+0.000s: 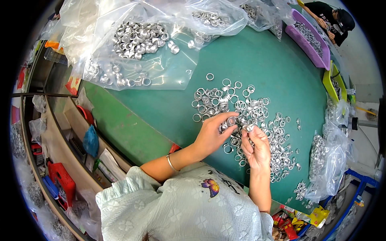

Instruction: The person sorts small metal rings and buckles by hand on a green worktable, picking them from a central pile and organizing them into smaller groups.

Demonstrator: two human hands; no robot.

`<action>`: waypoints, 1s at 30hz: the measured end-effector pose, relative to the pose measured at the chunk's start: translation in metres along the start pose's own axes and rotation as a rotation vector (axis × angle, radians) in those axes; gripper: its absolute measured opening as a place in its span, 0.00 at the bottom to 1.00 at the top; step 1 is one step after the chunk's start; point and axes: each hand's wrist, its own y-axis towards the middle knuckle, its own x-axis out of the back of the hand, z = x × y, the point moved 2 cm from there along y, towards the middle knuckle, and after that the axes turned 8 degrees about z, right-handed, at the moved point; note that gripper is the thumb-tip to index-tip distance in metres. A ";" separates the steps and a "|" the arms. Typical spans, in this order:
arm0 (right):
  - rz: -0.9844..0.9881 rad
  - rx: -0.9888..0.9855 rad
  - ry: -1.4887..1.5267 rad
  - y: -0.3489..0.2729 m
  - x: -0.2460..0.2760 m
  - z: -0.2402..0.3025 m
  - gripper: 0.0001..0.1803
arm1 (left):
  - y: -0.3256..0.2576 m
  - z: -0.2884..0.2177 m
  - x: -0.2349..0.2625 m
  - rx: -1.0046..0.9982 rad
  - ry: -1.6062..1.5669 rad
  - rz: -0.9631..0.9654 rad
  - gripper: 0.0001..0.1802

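A loose heap of silver metal rings [213, 98] is spread over the green tabletop in front of me. My right hand [258, 148] pinches a silver ring [249, 127] between thumb and fingertips, just above the heap. Close beside it, my left hand [213, 134] curves over the rings with thumb and forefinger apart. Rings show in that gap, and they look like part of the heap below. The undersides of the left fingers are hidden. A bracelet [171, 163] circles my left wrist.
Clear plastic bags [181, 76] of rings cover the table's far left. A purple bin [295, 34] and a yellow-green bin [330, 86] stand at the right, near another person [331, 22]. A bagged ring pile [317, 156] lies nearer. Wooden shelves [60, 132] are at left.
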 end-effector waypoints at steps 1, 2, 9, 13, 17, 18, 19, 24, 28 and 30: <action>0.001 -0.002 0.020 -0.001 0.000 0.000 0.13 | 0.001 0.000 -0.001 0.009 0.000 0.010 0.18; 0.001 -0.004 0.040 -0.001 0.000 -0.001 0.13 | 0.001 0.000 -0.001 -0.001 -0.004 0.009 0.18; 0.043 0.057 -0.012 -0.005 0.004 -0.003 0.11 | 0.001 0.003 -0.005 0.062 -0.027 0.034 0.19; 0.029 0.087 -0.042 -0.006 0.005 -0.004 0.11 | 0.003 0.003 -0.005 0.086 -0.013 0.069 0.19; 0.011 0.112 -0.055 -0.007 0.004 -0.004 0.11 | 0.004 0.003 -0.006 0.021 0.009 0.081 0.20; 0.002 0.116 -0.057 -0.007 0.004 -0.004 0.11 | 0.005 0.004 -0.006 0.005 0.016 0.080 0.20; -0.007 0.121 -0.060 -0.007 0.005 -0.005 0.11 | 0.005 0.004 -0.006 -0.011 0.023 0.079 0.20; -0.030 0.118 -0.048 -0.006 0.010 -0.007 0.11 | 0.005 0.007 -0.006 0.005 -0.031 0.089 0.22; -0.070 0.132 -0.081 -0.007 0.009 -0.007 0.11 | 0.000 -0.002 -0.004 0.002 -0.091 0.124 0.26; -0.100 0.152 -0.138 -0.007 0.009 -0.007 0.11 | -0.002 -0.008 -0.003 -0.019 -0.088 0.158 0.27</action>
